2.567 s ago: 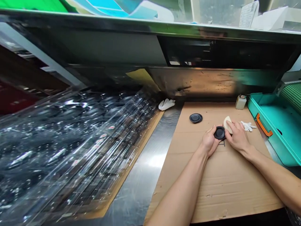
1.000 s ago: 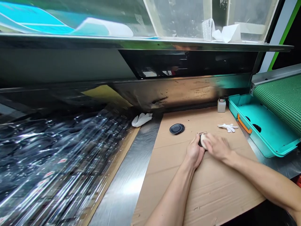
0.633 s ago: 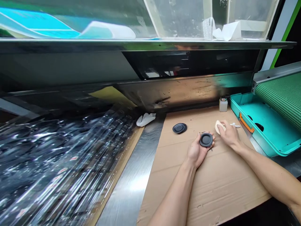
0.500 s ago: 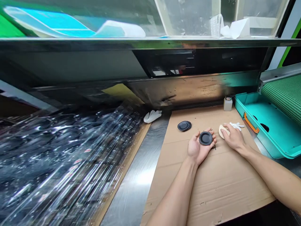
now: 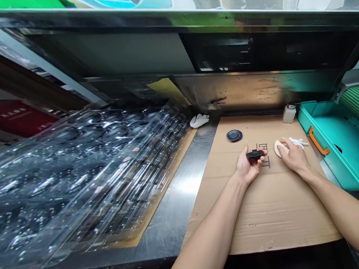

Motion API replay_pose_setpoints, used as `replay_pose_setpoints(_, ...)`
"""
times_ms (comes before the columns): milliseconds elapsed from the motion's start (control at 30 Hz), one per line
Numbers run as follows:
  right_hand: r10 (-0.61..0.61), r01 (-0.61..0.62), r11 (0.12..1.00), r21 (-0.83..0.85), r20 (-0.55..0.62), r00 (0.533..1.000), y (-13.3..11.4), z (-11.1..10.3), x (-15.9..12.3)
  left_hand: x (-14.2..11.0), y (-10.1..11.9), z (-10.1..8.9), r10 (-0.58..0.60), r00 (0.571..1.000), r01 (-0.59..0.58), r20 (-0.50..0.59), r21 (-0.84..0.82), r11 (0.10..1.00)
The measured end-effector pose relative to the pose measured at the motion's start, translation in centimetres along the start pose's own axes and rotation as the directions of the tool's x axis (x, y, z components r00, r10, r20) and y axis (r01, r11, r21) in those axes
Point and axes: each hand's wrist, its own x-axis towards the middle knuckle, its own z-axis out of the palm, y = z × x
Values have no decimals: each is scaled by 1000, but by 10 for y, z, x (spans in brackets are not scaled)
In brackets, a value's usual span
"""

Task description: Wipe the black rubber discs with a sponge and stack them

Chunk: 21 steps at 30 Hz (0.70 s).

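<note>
Over the cardboard sheet (image 5: 252,201), my left hand (image 5: 247,167) grips a round black plastic lid-like part (image 5: 255,154), tilted so that it shows nearly edge-on. To the right, my right hand (image 5: 295,156) is closed on a cream-coloured round pad (image 5: 279,148), which rests on or just above the cardboard. Just beyond that hand lies a crumpled white cloth or glove (image 5: 298,141). A few more round black parts (image 5: 234,135) lie overlapped on the cardboard, left of and behind my left hand.
A teal tray with an orange handle (image 5: 319,141) stands at the right. Near its back corner is a small bottle (image 5: 289,113). Stacked clear plastic trays (image 5: 92,164) fill the left side, by a metal strip (image 5: 179,194). A white crumpled piece (image 5: 199,120) lies behind.
The black part in my left hand has turned from facing up to nearly edge-on. My right hand stays on the pad. The whole view has shifted, so the scene sits further right and higher.
</note>
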Motion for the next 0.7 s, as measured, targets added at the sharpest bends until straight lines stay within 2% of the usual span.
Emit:
replay_pose_setpoints(200,-10,10,1000,17,-9,1000,-4,-2,-1,1,-1,0,5,1000,-5,6,15,1000)
replay_pose_setpoints(333,-128,128,992,-3,93,987,-8,-16,2,3,-2,-1,81,997,-82,19,48,995)
replay_pose_setpoints(400,-155,154,985,-79,3,988,-3,-23,5,5,-2,-1,129,991,-130,18,77,988)
replay_pose_setpoints(467,-145,120,974,-194,-118,982,8,-27,10,7,-2,-2,157,987,-158,11,126,979)
replay_pose_setpoints(500,-138,105,965,-241,-125,983,15,-27,11,8,-3,-3,172,985,-172,11,159,972)
replay_pose_setpoints(600,-125,114,954,-277,-21,992,29,-24,15,12,-7,-6,249,968,-248,32,282,927)
replay_pose_setpoints(633,-121,111,959,-262,-21,992,30,-24,18,14,-11,-6,276,960,-275,42,325,905)
replay_pose_setpoints(700,-93,65,969,-238,-108,990,25,-27,30,15,-23,-5,283,956,-289,75,389,875)
